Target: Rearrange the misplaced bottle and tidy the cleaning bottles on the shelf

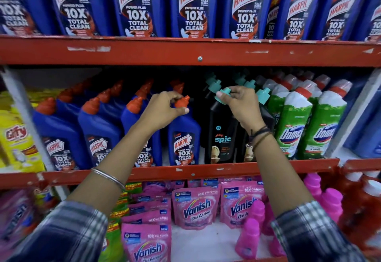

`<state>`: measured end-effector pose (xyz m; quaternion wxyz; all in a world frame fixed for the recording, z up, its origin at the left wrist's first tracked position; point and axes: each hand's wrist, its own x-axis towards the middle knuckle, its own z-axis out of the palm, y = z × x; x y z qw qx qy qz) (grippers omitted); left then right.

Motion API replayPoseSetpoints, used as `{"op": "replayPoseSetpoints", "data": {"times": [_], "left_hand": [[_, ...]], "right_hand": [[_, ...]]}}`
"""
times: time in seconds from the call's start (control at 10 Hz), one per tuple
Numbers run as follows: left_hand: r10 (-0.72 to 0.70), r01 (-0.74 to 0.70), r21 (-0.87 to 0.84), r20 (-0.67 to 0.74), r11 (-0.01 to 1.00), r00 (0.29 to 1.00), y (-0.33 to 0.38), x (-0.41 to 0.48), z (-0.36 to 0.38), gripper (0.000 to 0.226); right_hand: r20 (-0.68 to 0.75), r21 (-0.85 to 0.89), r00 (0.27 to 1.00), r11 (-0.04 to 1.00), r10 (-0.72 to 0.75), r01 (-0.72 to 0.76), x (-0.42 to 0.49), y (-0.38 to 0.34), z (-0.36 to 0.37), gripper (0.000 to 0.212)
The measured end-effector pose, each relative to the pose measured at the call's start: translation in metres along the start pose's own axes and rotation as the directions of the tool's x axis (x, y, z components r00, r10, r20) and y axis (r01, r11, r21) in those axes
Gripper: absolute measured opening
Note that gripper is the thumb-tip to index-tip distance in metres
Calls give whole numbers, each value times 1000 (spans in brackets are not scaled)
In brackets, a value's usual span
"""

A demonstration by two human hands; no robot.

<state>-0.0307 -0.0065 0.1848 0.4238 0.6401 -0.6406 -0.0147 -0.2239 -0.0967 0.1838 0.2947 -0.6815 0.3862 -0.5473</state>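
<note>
On the middle shelf (206, 170) stands a row of blue Harpic bottles with orange caps. My left hand (165, 109) grips the orange cap of the rightmost blue Harpic bottle (184, 138). Right beside it stands a black Spic bottle (221, 138) with a teal cap, and my right hand (241, 105) holds that cap. More black teal-capped bottles (214, 81) stand behind it. Green Domex bottles (292, 125) with white and red tops fill the right of the shelf.
Large Harpic bottles (191, 6) line the upper shelf above a red rail (185, 52). Yellow Ciffy packs (16, 138) sit at far left. Below are pink Vanish pouches (195, 208), pink bottles (249, 239) and red bottles (367, 206).
</note>
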Motion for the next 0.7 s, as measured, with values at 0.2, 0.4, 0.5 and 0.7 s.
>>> {"op": "replayPoseSetpoints", "data": {"times": [0.2,0.4,0.5,0.7], "left_hand": [[18,-18,2,29,1000,999,-5,4,-7,34],[33,-34,6,42,999,999,-5,5,-10,32],[32,-33,10,55,999,998,-2,4,-11,34],[5,-11,99,57,995,998,3,-6,-9,56]], "right_hand": [[-29,57,999,998,31,-29,-1,2,3,49],[-25,123,998,991,65,-62,1,4,5,46],[10,152,995,983,100,-100,1,5,3,51],[-44,89,998,995,44,-40,-17,-5,1,57]]}}
